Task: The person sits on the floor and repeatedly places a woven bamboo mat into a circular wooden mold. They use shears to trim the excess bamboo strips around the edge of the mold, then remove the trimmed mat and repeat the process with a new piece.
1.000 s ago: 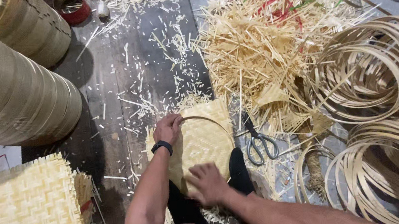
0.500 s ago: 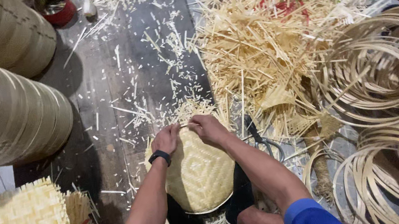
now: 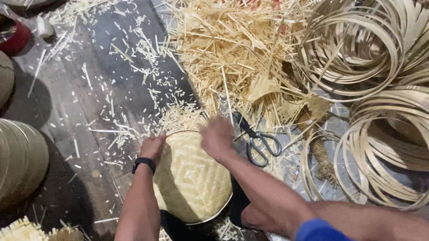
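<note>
Both hands now at far rim of the round woven bamboo tray (image 3: 191,180), w/ right hand (image 3: 217,138) moved up from the near edge 1 s ago. Left hand (image 3: 152,147) grips the rim; right hand is blurred, can't tell its grip. Tray sits near centre on the floor (image 3: 94,121), scissors (image 3: 257,140) just right. Looks like rim-fitting is under way.

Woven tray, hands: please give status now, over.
Left hand and right hand both grip the far rim of round woven tray. Scissors lie just right, apart. Bamboo scraps beyond.
</note>
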